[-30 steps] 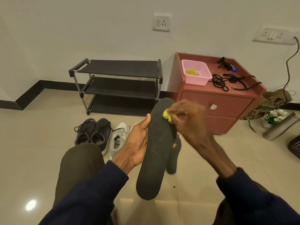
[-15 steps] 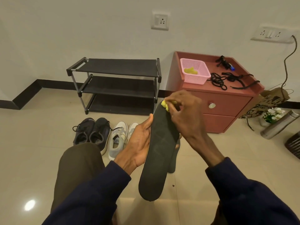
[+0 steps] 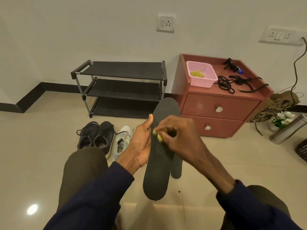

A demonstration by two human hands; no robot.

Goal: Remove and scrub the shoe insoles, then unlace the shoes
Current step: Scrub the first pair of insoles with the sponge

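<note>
My left hand (image 3: 141, 143) grips the insole (image 3: 159, 171) by its long edge, holding it nearly upright in the air before me. My right hand (image 3: 179, 135) pinches a yellow sponge (image 3: 157, 136) against the insole's middle, though it is mostly covered, so sponge is my guess. I judge the insole light, thin and bendy, so it wants backing behind wherever I press. A second insole (image 3: 177, 166) lies on the glossy tiled floor (image 3: 33, 146) below, with shoes (image 3: 96, 136) to the left. Farther off, a rack (image 3: 123, 85) and a cabinet (image 3: 221, 110) bearing a basket (image 3: 201, 77) and laces (image 3: 226, 83) stand against the wall (image 3: 83, 30).
</note>
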